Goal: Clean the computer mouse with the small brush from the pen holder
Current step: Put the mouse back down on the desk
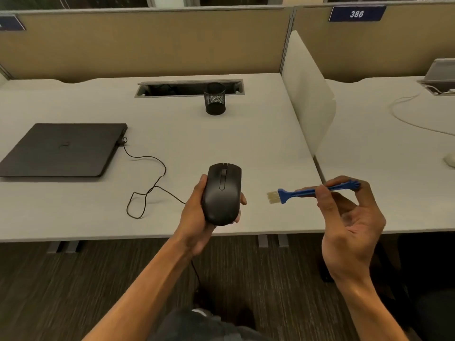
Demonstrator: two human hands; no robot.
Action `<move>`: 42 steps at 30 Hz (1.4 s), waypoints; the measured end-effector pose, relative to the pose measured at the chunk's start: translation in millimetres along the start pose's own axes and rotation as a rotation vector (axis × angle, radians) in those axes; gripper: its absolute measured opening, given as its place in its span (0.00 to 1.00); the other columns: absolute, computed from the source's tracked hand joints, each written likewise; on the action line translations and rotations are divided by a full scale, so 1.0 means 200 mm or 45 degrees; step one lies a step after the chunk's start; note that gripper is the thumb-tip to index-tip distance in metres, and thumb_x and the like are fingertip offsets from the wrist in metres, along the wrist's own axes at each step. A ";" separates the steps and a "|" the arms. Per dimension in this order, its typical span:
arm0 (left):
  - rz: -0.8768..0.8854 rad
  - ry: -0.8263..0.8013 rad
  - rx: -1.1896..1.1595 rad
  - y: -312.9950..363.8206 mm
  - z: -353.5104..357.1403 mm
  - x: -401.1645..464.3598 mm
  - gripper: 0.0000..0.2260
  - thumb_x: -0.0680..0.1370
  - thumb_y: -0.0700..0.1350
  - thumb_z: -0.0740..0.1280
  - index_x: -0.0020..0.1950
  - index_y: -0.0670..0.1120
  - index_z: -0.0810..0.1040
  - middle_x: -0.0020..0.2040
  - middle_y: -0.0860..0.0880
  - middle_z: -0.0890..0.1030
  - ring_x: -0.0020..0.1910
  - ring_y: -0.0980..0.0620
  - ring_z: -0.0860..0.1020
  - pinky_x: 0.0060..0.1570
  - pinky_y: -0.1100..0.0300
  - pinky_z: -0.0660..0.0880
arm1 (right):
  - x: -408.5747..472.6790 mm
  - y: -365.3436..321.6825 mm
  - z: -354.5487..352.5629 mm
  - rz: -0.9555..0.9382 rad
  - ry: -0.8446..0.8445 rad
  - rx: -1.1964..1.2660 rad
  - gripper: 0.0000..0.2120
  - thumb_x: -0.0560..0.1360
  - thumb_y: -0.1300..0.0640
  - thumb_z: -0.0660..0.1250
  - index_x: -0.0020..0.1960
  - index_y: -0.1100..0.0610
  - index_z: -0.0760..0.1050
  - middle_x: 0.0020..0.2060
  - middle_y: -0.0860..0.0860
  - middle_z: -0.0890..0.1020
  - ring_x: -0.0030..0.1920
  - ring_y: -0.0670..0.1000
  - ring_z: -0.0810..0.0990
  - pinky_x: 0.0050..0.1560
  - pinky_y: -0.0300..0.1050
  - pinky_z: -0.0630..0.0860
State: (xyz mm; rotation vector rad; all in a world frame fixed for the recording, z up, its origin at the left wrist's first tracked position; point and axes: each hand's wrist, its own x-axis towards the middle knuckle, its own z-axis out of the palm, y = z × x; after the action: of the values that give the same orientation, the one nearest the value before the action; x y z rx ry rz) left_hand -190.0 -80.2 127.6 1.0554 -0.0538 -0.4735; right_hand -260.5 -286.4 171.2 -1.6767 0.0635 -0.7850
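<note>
Computer mouse [221, 193]: black, wired, held clear of the tabletop [258, 143] in the left hand [194, 217], top face up toward the camera. Left grip wraps it from below & sides, thumb along the left edge, fingertips showing at the right edge. Judged reason: lifting it exposes the buttons and wheel seam for brushing & lets the hand turn it as needed. Cord [147, 190] trails slack across the tabletop to the closed laptop [61, 148].

Small brush [312, 191]: blue handle, pale bristles, lying roughly horizontal, bristles pointing at the mouse but apart from it. Right hand [352, 225] grip pinches the handle mid-length btwn thumb & fingers; remaining fingers loose. Pinch far from the bristles suits light sweeping strokes, in my judgement.

Pen holder [215, 98]: black mesh, upright at rear of tabletop, well apart from both hands; nothing seen sticking out.

Status: brush fetched, contact not yet made.
</note>
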 end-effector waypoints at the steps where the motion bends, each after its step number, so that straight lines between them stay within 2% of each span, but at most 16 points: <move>1: 0.014 -0.002 0.042 0.03 -0.03 0.05 0.24 0.81 0.59 0.50 0.62 0.48 0.77 0.48 0.36 0.82 0.35 0.43 0.79 0.37 0.54 0.76 | 0.02 0.00 0.03 0.000 0.011 -0.022 0.09 0.75 0.53 0.67 0.51 0.40 0.74 0.44 0.39 0.84 0.47 0.44 0.85 0.54 0.46 0.81; 4: 0.035 0.004 0.122 0.16 -0.12 0.19 0.23 0.81 0.59 0.49 0.62 0.51 0.78 0.51 0.38 0.84 0.39 0.42 0.81 0.43 0.55 0.78 | 0.07 -0.02 0.12 0.014 0.057 -0.090 0.09 0.74 0.50 0.67 0.49 0.36 0.74 0.43 0.37 0.83 0.47 0.42 0.85 0.58 0.54 0.79; 6: 0.054 -0.018 0.151 0.25 -0.18 0.29 0.24 0.81 0.59 0.48 0.65 0.50 0.76 0.53 0.38 0.83 0.41 0.42 0.82 0.44 0.56 0.78 | 0.11 -0.03 0.18 0.019 0.089 -0.115 0.09 0.74 0.50 0.67 0.49 0.36 0.74 0.44 0.37 0.84 0.48 0.42 0.85 0.59 0.59 0.77; 10: 0.086 -0.046 0.146 0.43 -0.27 0.48 0.26 0.80 0.62 0.48 0.63 0.50 0.77 0.53 0.39 0.83 0.42 0.42 0.81 0.44 0.53 0.77 | 0.16 -0.02 0.27 0.014 0.152 -0.144 0.07 0.75 0.52 0.67 0.49 0.41 0.73 0.44 0.38 0.83 0.48 0.44 0.85 0.58 0.58 0.78; 12: 0.115 -0.026 0.178 0.51 -0.29 0.56 0.23 0.79 0.61 0.53 0.64 0.49 0.76 0.50 0.40 0.83 0.41 0.43 0.81 0.39 0.55 0.77 | 0.17 -0.01 0.32 0.021 0.173 -0.146 0.07 0.75 0.52 0.67 0.49 0.41 0.73 0.43 0.38 0.83 0.47 0.44 0.85 0.57 0.57 0.79; 14: 0.165 0.008 0.274 0.58 -0.30 0.64 0.21 0.77 0.56 0.61 0.64 0.47 0.73 0.48 0.42 0.83 0.39 0.46 0.81 0.35 0.58 0.78 | 0.20 0.00 0.36 0.040 0.195 -0.152 0.06 0.75 0.51 0.67 0.49 0.41 0.73 0.43 0.37 0.84 0.47 0.43 0.85 0.58 0.60 0.77; 19: 0.209 0.105 0.534 0.61 -0.34 0.83 0.31 0.66 0.42 0.76 0.66 0.41 0.69 0.50 0.41 0.79 0.37 0.51 0.81 0.34 0.61 0.77 | 0.27 0.07 0.43 0.117 0.180 -0.169 0.06 0.74 0.49 0.67 0.48 0.38 0.74 0.41 0.37 0.84 0.47 0.43 0.85 0.62 0.70 0.71; 23: 0.108 0.222 0.598 0.42 -0.39 0.93 0.38 0.61 0.34 0.79 0.65 0.47 0.64 0.51 0.43 0.76 0.33 0.55 0.82 0.33 0.63 0.78 | 0.36 0.17 0.45 0.141 0.123 -0.171 0.07 0.75 0.51 0.67 0.49 0.40 0.73 0.40 0.36 0.84 0.46 0.43 0.85 0.60 0.63 0.75; 26: 0.057 0.324 0.635 0.23 -0.44 0.97 0.40 0.60 0.35 0.79 0.64 0.53 0.61 0.52 0.47 0.75 0.38 0.51 0.82 0.32 0.63 0.78 | 0.45 0.26 0.45 0.152 0.079 -0.154 0.07 0.75 0.52 0.67 0.49 0.41 0.73 0.40 0.35 0.84 0.46 0.41 0.85 0.57 0.44 0.78; 28: 0.034 0.390 0.647 0.12 -0.45 0.98 0.40 0.60 0.37 0.80 0.63 0.55 0.61 0.51 0.47 0.75 0.40 0.50 0.81 0.32 0.65 0.78 | 0.50 0.32 0.45 0.149 0.039 -0.159 0.07 0.75 0.52 0.67 0.49 0.41 0.72 0.41 0.34 0.84 0.46 0.38 0.84 0.51 0.29 0.75; 29: 0.027 0.423 0.649 0.06 -0.45 0.99 0.39 0.60 0.37 0.79 0.62 0.55 0.61 0.50 0.48 0.76 0.40 0.51 0.80 0.31 0.66 0.77 | 0.53 0.34 0.45 0.150 0.020 -0.165 0.07 0.75 0.52 0.67 0.49 0.42 0.72 0.41 0.34 0.84 0.46 0.37 0.84 0.50 0.25 0.73; 32: 0.020 0.511 0.671 -0.07 -0.44 1.03 0.37 0.61 0.37 0.78 0.61 0.56 0.61 0.49 0.51 0.76 0.41 0.54 0.79 0.33 0.63 0.79 | 0.60 0.42 0.45 0.151 -0.018 -0.171 0.07 0.75 0.53 0.67 0.49 0.42 0.72 0.41 0.36 0.84 0.46 0.41 0.84 0.49 0.26 0.74; 34: 0.008 0.543 0.729 -0.13 -0.43 1.05 0.37 0.60 0.39 0.78 0.60 0.57 0.62 0.50 0.51 0.77 0.42 0.54 0.79 0.39 0.58 0.81 | 0.65 0.47 0.46 0.159 -0.034 -0.167 0.06 0.75 0.53 0.68 0.48 0.43 0.73 0.41 0.38 0.84 0.45 0.43 0.85 0.48 0.27 0.74; 36: 0.004 0.562 0.817 -0.17 -0.41 1.06 0.38 0.59 0.42 0.78 0.61 0.57 0.62 0.52 0.50 0.76 0.46 0.54 0.78 0.44 0.58 0.79 | 0.68 0.51 0.47 0.168 -0.050 -0.171 0.06 0.76 0.54 0.69 0.47 0.43 0.74 0.41 0.39 0.84 0.45 0.43 0.85 0.47 0.27 0.74; 39: -0.049 0.620 1.021 -0.21 -0.38 1.09 0.40 0.57 0.52 0.75 0.66 0.55 0.63 0.55 0.51 0.73 0.53 0.47 0.70 0.58 0.49 0.73 | 0.73 0.56 0.50 0.182 -0.075 -0.176 0.09 0.76 0.57 0.70 0.47 0.43 0.75 0.40 0.37 0.84 0.44 0.42 0.84 0.45 0.26 0.74; 42: -0.071 0.724 1.128 -0.22 -0.37 1.11 0.42 0.56 0.55 0.73 0.68 0.52 0.64 0.53 0.52 0.69 0.52 0.50 0.63 0.63 0.47 0.67 | 0.78 0.60 0.52 0.186 -0.082 -0.157 0.06 0.75 0.54 0.70 0.47 0.44 0.75 0.40 0.36 0.84 0.44 0.41 0.84 0.45 0.26 0.74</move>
State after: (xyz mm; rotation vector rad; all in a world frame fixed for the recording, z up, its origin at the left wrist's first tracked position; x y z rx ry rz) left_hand 13.3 -125.8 12.8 2.0344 0.2978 -0.1678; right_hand -42.3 -301.3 131.3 -1.7904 0.1904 -0.6277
